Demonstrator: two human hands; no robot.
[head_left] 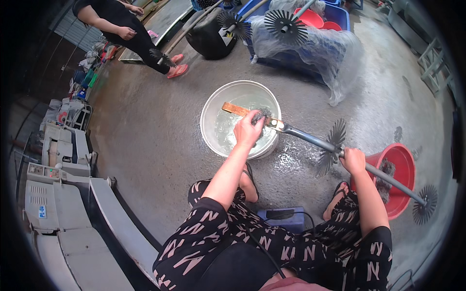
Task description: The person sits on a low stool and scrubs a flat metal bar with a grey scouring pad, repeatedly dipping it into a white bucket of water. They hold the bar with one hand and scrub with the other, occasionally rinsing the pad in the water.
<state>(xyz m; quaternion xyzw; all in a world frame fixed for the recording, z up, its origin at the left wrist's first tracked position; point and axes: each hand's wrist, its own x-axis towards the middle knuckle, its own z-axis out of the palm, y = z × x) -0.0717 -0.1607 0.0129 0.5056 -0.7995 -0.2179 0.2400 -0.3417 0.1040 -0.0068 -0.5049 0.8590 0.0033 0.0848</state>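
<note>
My left hand (248,130) is closed on a grey steel wool scrubber (263,114), pressed against a flat, rusty-orange metal strip (235,108). This strip is bolted to the end of a long grey metal pole (309,137) and reaches over a white bucket (204,127) of water. Farther along, my right hand (354,160) is wrapped round the pole, just beside a black slotted disc (333,147) mounted on it. Another such disc (425,204) sits near the pole's right end. The scrubber is partly hidden by my left fingers.
A red bucket (404,160) with more steel wool stands by my right arm. Ahead are a blue bin (301,68) draped with clear plastic, a black drum (208,39) and more disc-fitted poles. Another person (131,36) stands far left. Grey machines (63,203) line the left. The floor is wet.
</note>
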